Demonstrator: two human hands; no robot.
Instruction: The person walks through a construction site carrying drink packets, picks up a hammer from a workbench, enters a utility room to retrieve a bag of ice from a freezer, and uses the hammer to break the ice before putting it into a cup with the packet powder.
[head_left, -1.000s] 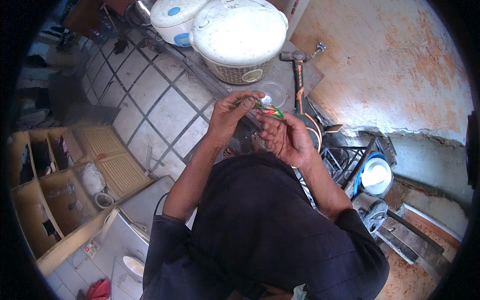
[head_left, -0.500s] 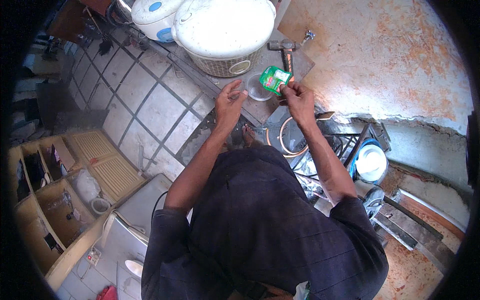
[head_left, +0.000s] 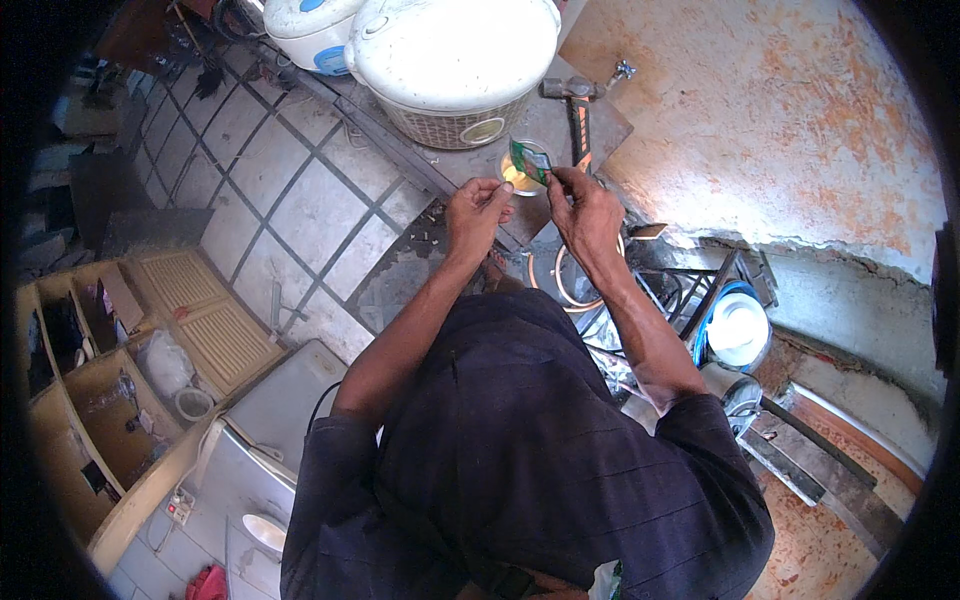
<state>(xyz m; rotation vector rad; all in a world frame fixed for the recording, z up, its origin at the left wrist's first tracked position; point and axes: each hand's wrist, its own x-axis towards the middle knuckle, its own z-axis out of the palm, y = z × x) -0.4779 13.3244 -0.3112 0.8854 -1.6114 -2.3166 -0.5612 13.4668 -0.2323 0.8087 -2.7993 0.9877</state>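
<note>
My right hand (head_left: pixel 588 215) pinches a small green packet (head_left: pixel 530 162) by its edge, and the packet is tilted over a clear round bowl (head_left: pixel 541 185). Yellow shows inside the bowl, below the packet; whether it is liquid I cannot tell. My left hand (head_left: pixel 475 215) is at the bowl's left side with thumb and forefinger pressed together close to the rim. What those fingertips hold, if anything, is too small to make out. The bowl stands on a low grey board (head_left: pixel 595 130), in front of a lidded basket.
A hammer (head_left: pixel 580 125) lies right of the bowl, beside a wall tap (head_left: pixel 623 70). The large white-lidded basket (head_left: pixel 445 125) stands behind, next to a white rice cooker (head_left: pixel 315 35). A coiled hose (head_left: pixel 570 285) and a metal rack (head_left: pixel 715 290) are at the right.
My left hand has moved right to the bowl and its fingers have closed. The green packet has tipped from facing up to slanting over the bowl, where yellow now shows.
</note>
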